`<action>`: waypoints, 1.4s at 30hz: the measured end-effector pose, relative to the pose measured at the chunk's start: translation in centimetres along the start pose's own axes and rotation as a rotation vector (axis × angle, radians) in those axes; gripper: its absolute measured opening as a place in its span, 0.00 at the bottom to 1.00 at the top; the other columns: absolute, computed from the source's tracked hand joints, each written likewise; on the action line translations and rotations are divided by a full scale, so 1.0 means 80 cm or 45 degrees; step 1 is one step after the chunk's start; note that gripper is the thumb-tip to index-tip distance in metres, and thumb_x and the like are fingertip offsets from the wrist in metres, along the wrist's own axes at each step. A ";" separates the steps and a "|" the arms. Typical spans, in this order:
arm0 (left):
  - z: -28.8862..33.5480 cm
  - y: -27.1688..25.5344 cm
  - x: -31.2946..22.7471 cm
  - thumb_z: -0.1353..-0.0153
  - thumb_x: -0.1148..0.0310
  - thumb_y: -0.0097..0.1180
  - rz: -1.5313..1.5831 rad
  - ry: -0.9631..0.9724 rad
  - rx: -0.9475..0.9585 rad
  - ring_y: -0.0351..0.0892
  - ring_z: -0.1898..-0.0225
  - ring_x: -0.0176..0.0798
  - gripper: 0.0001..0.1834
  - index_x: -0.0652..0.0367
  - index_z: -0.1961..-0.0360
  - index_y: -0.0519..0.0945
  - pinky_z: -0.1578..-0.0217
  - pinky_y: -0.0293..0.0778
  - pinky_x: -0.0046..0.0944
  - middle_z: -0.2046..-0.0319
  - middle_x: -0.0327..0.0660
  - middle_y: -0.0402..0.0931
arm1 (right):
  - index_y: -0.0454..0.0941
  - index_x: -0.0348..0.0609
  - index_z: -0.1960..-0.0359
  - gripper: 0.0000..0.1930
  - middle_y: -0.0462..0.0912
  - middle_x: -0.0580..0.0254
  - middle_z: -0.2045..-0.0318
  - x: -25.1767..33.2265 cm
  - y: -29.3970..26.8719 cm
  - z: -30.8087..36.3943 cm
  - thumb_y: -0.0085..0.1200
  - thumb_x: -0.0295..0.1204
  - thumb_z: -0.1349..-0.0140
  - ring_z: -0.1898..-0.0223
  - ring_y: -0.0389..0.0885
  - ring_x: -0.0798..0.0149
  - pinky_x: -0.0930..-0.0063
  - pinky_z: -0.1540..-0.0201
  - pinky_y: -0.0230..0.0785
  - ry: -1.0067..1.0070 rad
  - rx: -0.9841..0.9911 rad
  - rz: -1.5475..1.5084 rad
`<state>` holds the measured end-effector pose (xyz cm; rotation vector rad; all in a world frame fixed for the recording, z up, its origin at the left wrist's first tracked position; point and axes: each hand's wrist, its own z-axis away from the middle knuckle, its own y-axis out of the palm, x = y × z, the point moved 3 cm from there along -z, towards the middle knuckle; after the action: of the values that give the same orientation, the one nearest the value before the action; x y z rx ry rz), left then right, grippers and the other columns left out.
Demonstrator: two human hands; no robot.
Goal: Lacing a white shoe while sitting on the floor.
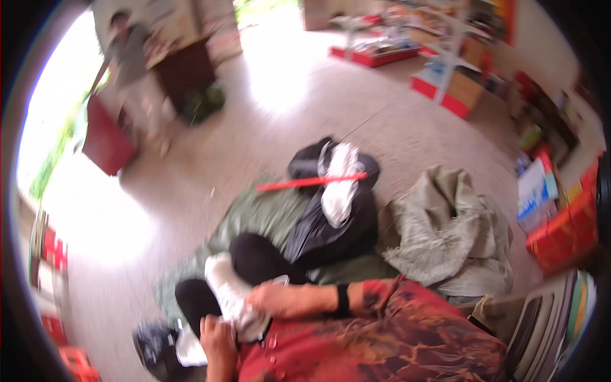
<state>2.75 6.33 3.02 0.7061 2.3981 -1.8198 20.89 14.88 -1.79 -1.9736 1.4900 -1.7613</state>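
Note:
A long white cloth bundle [230, 290] lies across my lap between my black-clad knees, its exact kind blurred. My right hand [270, 298], with a black band on the wrist, is closed on its near right side. At the bundle's lower left, my left hand [218, 340] has its fingers curled against the cloth. Another white piece [189, 347] hangs just left of that hand, beside a shiny black plastic bag [153, 344]. Beyond my knees, a red stick [305, 183] lies across a white bundle [342, 204] on a black bag [350, 239].
A green sheet [254, 213] spreads on the floor under the black bag. To the right slumps a frayed beige sack [445, 235]. Red boxes [563, 235] stand at far right, shelves [445, 83] at the back. Another person [130, 70] stands far left by a red panel [108, 137].

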 end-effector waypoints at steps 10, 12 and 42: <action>-0.009 -0.004 -0.018 0.44 0.68 0.54 -0.023 0.153 0.059 0.73 0.66 0.55 0.07 0.58 0.66 0.77 0.62 0.69 0.49 0.70 0.51 0.74 | 0.75 0.38 0.60 0.12 0.81 0.41 0.69 0.002 0.017 0.003 0.47 0.32 0.40 0.62 0.82 0.43 0.55 0.60 0.73 0.143 -0.077 0.020; -0.019 -0.010 -0.022 0.45 0.67 0.54 -0.145 0.253 0.293 0.72 0.65 0.54 0.07 0.58 0.68 0.78 0.62 0.68 0.49 0.70 0.50 0.74 | 0.77 0.38 0.60 0.13 0.81 0.40 0.69 0.003 0.016 0.002 0.47 0.34 0.40 0.62 0.82 0.42 0.55 0.60 0.74 0.187 -0.094 0.052; -0.001 0.085 -0.007 0.41 0.75 0.51 0.898 -0.678 0.209 0.79 0.70 0.31 0.09 0.67 0.62 0.78 0.69 0.74 0.32 0.74 0.42 0.80 | 0.64 0.34 0.42 0.29 0.74 0.44 0.59 0.036 0.006 0.041 0.58 0.24 0.46 0.58 0.76 0.42 0.57 0.56 0.71 0.019 -0.089 0.218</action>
<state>5.87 7.60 -2.87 0.8091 1.4333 -1.6201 22.80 10.99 -1.10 -1.8049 1.6913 -1.6791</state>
